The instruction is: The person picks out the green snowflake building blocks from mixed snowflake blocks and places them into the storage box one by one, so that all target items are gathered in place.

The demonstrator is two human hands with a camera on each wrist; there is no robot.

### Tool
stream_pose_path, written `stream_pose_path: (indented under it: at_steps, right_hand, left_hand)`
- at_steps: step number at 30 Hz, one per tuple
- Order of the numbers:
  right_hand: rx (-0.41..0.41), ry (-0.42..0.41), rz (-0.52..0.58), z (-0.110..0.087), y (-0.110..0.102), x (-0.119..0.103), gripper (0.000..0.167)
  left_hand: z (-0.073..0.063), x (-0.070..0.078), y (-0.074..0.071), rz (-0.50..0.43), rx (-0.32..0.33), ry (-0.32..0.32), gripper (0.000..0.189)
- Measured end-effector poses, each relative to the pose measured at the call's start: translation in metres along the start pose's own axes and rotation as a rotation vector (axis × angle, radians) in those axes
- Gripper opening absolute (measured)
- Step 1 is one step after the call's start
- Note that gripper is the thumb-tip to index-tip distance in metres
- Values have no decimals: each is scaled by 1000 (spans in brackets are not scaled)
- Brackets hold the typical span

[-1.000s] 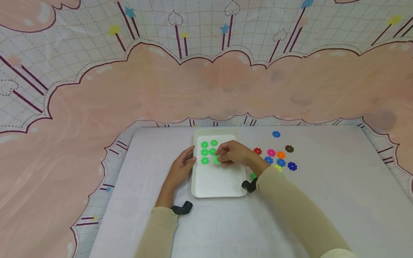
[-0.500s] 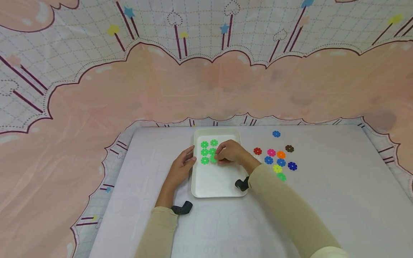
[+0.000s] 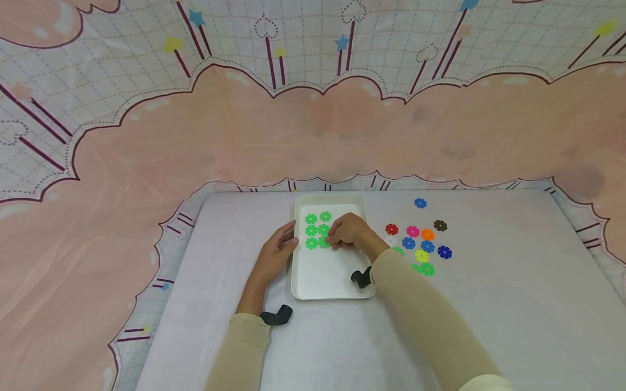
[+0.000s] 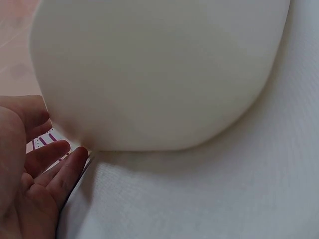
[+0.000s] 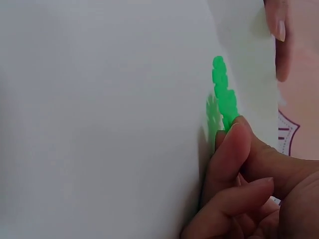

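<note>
The right-wrist view shows the right hand's (image 3: 348, 231) fingers pinching a green disc (image 5: 229, 107), partly masked in the head view. Six notched green discs (image 3: 311, 231), that one included, form two columns of three inside the smooth, round-cornered tray (image 3: 332, 278) on the desk (image 3: 513, 298). The left hand's (image 3: 276, 254) relaxed fingers touch its left rim.

The right hand (image 3: 349, 231) partly hides a green flower-shaped disc (image 3: 322, 244); the left wrist view crops the white tray (image 4: 154, 74).
</note>
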State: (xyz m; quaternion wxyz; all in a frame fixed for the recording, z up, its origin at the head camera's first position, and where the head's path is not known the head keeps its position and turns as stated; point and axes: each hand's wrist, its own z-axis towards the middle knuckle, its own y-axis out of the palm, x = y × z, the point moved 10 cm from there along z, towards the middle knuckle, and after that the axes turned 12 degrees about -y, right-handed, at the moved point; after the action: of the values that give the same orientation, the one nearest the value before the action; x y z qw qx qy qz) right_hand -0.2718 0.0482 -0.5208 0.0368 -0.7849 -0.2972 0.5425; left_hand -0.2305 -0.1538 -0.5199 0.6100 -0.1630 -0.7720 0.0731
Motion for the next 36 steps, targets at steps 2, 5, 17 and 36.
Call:
stream_pose_path:
  at_steps: [2, 5, 17, 36]
  right_hand:
    - [1, 4, 0, 1, 0, 0, 16]
    - [7, -6, -20, 2, 1, -1, 16]
    - [33, -12, -67, 0, 2, -3, 17]
    - [46, -9, -57, 2, 0, 0, 18]
  left_hand:
    - [0, 0, 0, 2, 1, 3, 53]
    - [0, 1, 0, 6, 5, 3, 52]
    - [-1, -2, -2, 12, 14, -27, 51]
    - [0, -4, 1, -6, 6, -49, 52]
